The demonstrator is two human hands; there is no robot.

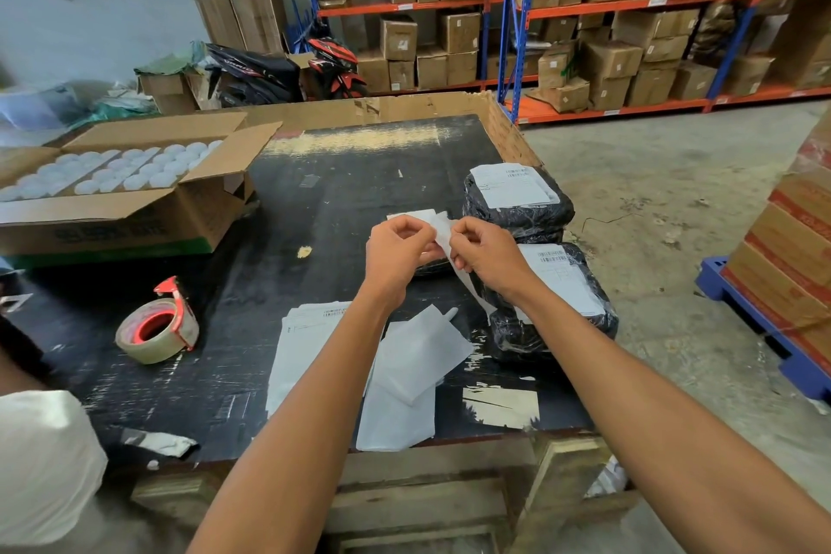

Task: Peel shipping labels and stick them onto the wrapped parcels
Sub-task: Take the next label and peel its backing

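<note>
Fingers of both hands pinching label

- Label: white, curling, raised over the black tabletop, its backing strip trailing down to the right.
- Far parcel: black wrap, white label stuck on top.
- Near parcel: black wrap, labelled, just in front of the far one.
- Label stack: white sheets, flat, near edge.

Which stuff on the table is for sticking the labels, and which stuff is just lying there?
For the job: both hands, left hand and right hand, peeling a label; label stack; far parcel; near parcel.

Just lying there: tape roll; open carton of white lids; peeled backing sheets.
</note>
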